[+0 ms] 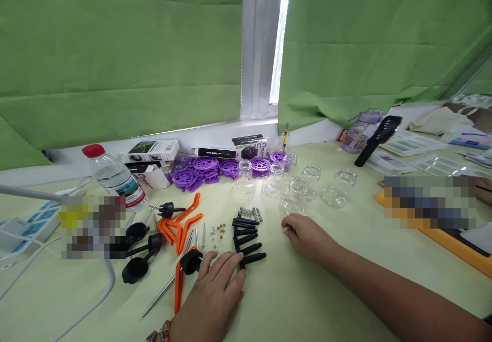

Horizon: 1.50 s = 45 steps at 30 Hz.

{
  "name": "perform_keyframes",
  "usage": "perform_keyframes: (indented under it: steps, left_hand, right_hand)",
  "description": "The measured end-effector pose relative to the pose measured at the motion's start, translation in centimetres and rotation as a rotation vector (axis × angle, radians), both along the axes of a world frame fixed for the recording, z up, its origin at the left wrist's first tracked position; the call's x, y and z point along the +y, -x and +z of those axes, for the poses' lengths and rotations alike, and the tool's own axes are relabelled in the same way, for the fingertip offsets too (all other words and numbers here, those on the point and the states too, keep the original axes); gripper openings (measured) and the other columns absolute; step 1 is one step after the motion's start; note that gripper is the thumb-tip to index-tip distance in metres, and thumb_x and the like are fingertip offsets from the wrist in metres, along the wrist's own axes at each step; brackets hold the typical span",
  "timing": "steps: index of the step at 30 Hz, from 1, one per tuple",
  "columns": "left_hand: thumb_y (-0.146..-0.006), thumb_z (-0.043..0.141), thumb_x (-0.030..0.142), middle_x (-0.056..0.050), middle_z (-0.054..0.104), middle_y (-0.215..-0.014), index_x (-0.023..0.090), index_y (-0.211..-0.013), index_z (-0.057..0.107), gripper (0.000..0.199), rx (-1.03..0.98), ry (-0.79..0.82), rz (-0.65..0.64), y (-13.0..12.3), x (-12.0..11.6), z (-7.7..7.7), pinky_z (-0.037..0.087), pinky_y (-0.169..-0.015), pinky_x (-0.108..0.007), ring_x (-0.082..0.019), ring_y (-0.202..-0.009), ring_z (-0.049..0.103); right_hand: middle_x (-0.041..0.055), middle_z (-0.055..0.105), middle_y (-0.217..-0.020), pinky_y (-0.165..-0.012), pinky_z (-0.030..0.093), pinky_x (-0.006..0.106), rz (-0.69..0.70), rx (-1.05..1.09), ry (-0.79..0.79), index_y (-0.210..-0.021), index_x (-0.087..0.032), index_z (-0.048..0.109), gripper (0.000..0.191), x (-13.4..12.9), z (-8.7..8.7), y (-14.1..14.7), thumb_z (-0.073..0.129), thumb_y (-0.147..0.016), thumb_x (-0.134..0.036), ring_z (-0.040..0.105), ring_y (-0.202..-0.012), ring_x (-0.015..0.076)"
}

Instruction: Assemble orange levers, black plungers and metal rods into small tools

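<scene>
A carton (248, 152) reads "CUP HOLDER" (a longer box (213, 153): "BLADE LID").

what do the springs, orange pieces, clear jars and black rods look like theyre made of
Springs: bare metal, probably steel, judging by the silvery coils.
Orange pieces: likely moulded plastic, smooth and evenly coloured.
Clear jars: glossy and see-through with bright highlights; glass or clear plastic, I can't tell which.
Black rods: probably plastic, smooth and uniformly dark, though coated metal is possible.
</scene>
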<state>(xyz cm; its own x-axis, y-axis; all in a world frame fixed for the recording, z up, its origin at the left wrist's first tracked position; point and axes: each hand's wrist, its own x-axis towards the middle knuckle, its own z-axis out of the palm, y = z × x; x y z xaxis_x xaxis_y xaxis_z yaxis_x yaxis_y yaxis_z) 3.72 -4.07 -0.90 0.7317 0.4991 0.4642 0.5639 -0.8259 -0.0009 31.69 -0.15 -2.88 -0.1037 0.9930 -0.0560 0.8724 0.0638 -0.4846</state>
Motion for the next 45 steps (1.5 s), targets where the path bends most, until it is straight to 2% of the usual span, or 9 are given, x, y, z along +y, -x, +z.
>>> perform_keyframes:
  steps: [7, 14, 19, 24, 30, 33, 37, 41, 45]
  left_hand:
    - [-0.087, 0.045, 0.014, -0.008, 0.064, -0.114, 0.019, -0.1, 0.06, 0.021, 0.009, -0.012, 0.012, 0.1, -0.1, 0.1, 0.034, -0.095, -0.042, -0.021, -0.107, 0.054]
    - [-0.086, 0.047, 0.014, -0.008, 0.064, -0.115, 0.019, -0.101, 0.059, 0.02, 0.01, -0.012, 0.022, 0.3, -0.1, 0.3, 0.034, -0.095, -0.043, -0.021, -0.107, 0.055]
    - [-0.085, 0.046, 0.013, -0.008, 0.064, -0.115, 0.019, -0.101, 0.059, 0.022, 0.011, -0.009, 0.024, 0.2, -0.2, 0.6, 0.036, -0.093, -0.045, -0.022, -0.106, 0.055]
    - [-0.085, 0.046, 0.013, -0.008, 0.064, -0.114, 0.019, -0.1, 0.059, 0.021, 0.008, -0.001, 0.02, 0.3, -0.2, 0.6, 0.037, -0.092, -0.044, -0.022, -0.106, 0.055]
    - [-0.084, 0.048, 0.013, -0.007, 0.064, -0.113, 0.019, -0.1, 0.059, 0.02, -0.01, -0.016, 0.017, 0.2, -0.4, 0.7, 0.036, -0.093, -0.044, -0.021, -0.105, 0.055]
    - [-0.085, 0.05, 0.017, -0.006, 0.066, -0.11, 0.019, -0.082, 0.059, 0.01, -0.07, -0.011, 0.023, 0.4, -0.3, 1.3, 0.033, -0.094, -0.044, -0.021, -0.104, 0.056]
    - [-0.085, 0.05, 0.015, -0.003, 0.068, -0.097, 0.018, -0.063, 0.05, 0.022, -0.225, -0.038, 0.138, 2.1, 0.9, 2.3, 0.032, -0.092, -0.044, -0.02, -0.096, 0.058]
    - [-0.084, 0.052, 0.011, -0.005, 0.066, -0.088, 0.018, -0.071, 0.052, 0.014, -0.336, -0.134, 0.318, 5.0, 2.6, 3.1, 0.035, -0.085, -0.041, -0.019, -0.088, 0.059]
    - [-0.081, 0.056, 0.01, -0.004, 0.064, -0.082, 0.019, -0.068, 0.048, 0.017, -0.467, -0.325, 0.378, 6.4, 2.9, 3.5, 0.036, -0.08, -0.038, -0.018, -0.082, 0.059]
  right_hand:
    - [0.0035, 0.056, -0.079, -0.058, 0.032, 0.025, 0.037, -0.083, 0.013, -0.071, -0.018, 0.048, 0.016, 0.3, 0.1, 0.3, 0.039, -0.084, -0.016, 0.049, -0.069, 0.0144]
    - [0.0034, 0.057, -0.09, -0.063, 0.033, 0.023, 0.229, -0.018, -0.142, -0.085, -0.018, 0.054, 0.014, 3.9, 2.3, 4.5, 0.04, -0.088, -0.016, 0.051, -0.075, 0.0127]
    - [0.0036, 0.058, -0.089, -0.06, 0.029, 0.023, 0.311, -0.126, -0.107, -0.084, -0.019, 0.059, 0.013, 6.6, 1.7, 6.8, 0.047, -0.086, -0.017, 0.052, -0.074, 0.0126]
    - [0.0041, 0.06, -0.09, -0.063, 0.031, 0.024, 0.321, -0.111, -0.115, -0.086, -0.019, 0.062, 0.015, 7.0, 1.5, 7.0, 0.047, -0.086, -0.018, 0.055, -0.079, 0.0144]
    - [0.0083, 0.062, -0.095, -0.063, 0.035, 0.024, 0.045, 0.002, -0.061, -0.109, -0.016, 0.056, 0.025, 6.2, 2.0, 5.4, 0.052, -0.086, -0.026, 0.057, -0.079, 0.0163]
    - [0.0103, 0.063, -0.093, -0.059, 0.034, 0.023, -0.08, -0.039, -0.021, -0.101, -0.014, 0.057, 0.023, 5.6, 1.5, 4.8, 0.053, -0.086, -0.031, 0.057, -0.076, 0.0167]
    - [0.0102, 0.063, -0.088, -0.061, 0.034, 0.024, -0.045, -0.045, -0.064, -0.084, -0.014, 0.06, 0.024, 5.4, 0.8, 4.8, 0.044, -0.09, -0.031, 0.056, -0.076, 0.0169]
    - [0.0097, 0.064, -0.088, -0.064, 0.037, 0.025, -0.025, 0.051, -0.064, -0.093, -0.014, 0.059, 0.026, 5.5, 0.6, 4.7, 0.041, -0.091, -0.032, 0.057, -0.077, 0.0173]
    - [0.0085, 0.063, -0.086, -0.064, 0.039, 0.027, -0.021, 0.097, -0.057, -0.103, -0.013, 0.056, 0.028, 5.1, 1.1, 4.7, 0.042, -0.09, -0.034, 0.057, -0.076, 0.0177]
